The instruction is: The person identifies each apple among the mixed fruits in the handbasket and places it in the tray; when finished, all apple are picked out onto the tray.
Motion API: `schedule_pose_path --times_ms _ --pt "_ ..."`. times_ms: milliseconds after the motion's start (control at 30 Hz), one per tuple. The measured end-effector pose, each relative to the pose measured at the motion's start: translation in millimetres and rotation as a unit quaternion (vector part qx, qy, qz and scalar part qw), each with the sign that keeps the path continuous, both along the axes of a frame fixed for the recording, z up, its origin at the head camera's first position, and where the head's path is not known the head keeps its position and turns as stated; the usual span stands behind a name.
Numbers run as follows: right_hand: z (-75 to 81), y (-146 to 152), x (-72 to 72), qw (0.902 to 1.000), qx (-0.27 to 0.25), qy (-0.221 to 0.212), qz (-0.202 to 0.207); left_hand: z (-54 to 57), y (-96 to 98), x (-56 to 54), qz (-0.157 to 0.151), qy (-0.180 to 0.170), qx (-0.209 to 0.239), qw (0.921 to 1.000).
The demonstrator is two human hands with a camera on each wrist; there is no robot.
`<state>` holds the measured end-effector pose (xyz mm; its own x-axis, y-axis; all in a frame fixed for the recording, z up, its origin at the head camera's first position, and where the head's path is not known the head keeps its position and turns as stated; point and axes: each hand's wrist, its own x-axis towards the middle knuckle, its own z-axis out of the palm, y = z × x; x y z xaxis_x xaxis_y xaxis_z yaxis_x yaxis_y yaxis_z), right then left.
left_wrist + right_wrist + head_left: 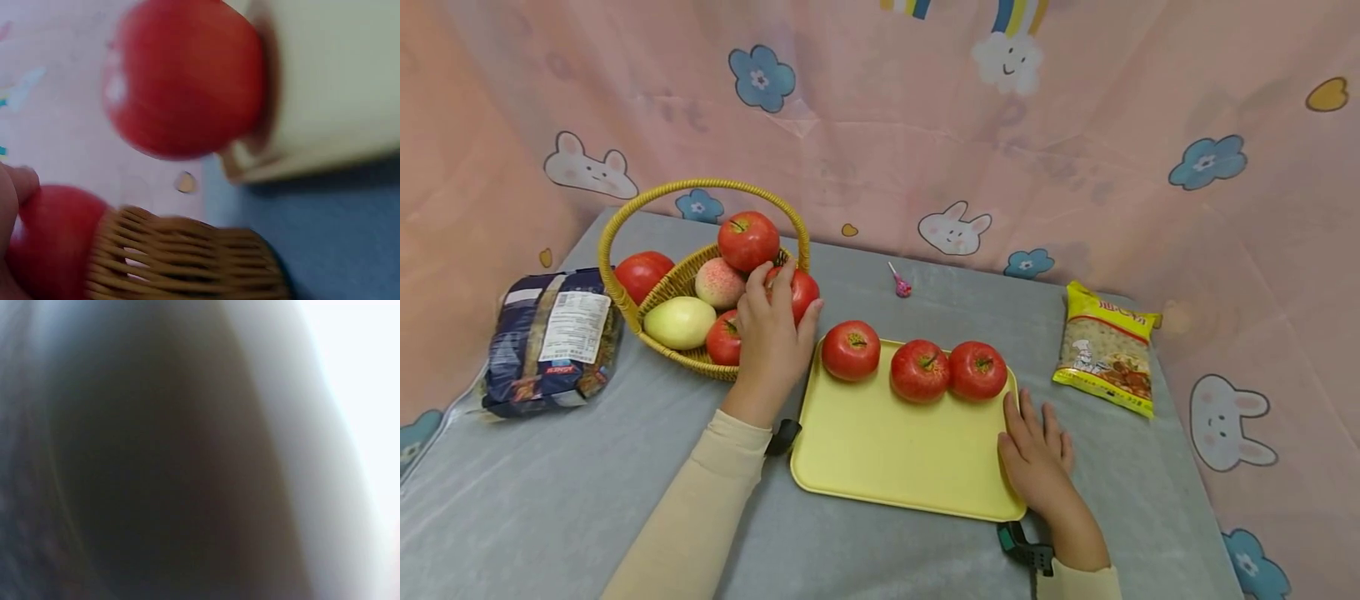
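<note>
My left hand [771,342] is over the right side of a yellow wicker basket [703,185], its fingers and thumb spread round a red apple [802,293]. In the left wrist view, fingertips [24,181] touch that apple beside the woven rim. A peach [720,283], a pale yellow-green fruit [681,323] and more red apples [748,240] fill the basket. Along the far side of a yellow tray [902,458] sit three red apples [852,350]. With fingers extended, my right hand [1041,462] rests on the tray's right edge. The right wrist view is dark and blurred.
A dark blue food package [550,342] lies left of the basket. Behind the tray is a small wrapped lollipop [902,286]. To the right lies a yellow food packet [1107,348]. A pink printed curtain [865,108] hangs behind the grey tabletop [587,483].
</note>
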<state>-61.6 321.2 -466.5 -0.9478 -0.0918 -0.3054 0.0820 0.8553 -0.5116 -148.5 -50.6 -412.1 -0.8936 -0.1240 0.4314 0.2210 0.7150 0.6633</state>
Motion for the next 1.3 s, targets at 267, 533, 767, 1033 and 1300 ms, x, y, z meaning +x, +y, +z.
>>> schedule_pose_path --times_ms 267,533,767,1033,1300 --pt "0.6 0 -0.1 1.0 -0.006 0.001 0.002 20.2 65.1 38.6 -0.161 0.062 0.006 0.985" --pt "-1.2 0 0.2 0.9999 -0.006 0.016 -0.002 -14.1 157.8 81.5 -0.321 0.046 -0.208 0.9229" --pt "-5.4 3 1.3 0.9989 -0.021 0.041 0.004 -38.5 171.6 85.0 -0.32 -0.003 -0.287 0.903" --pt "-2.4 3 0.4 0.9991 -0.021 0.037 -0.005 -39.7 167.8 85.5 -0.285 0.013 -0.314 0.9057" --pt "1.8 -1 0.3 0.9999 -0.004 0.012 -0.006 -37.2 165.7 85.7 -0.276 -0.015 -0.346 0.8963"
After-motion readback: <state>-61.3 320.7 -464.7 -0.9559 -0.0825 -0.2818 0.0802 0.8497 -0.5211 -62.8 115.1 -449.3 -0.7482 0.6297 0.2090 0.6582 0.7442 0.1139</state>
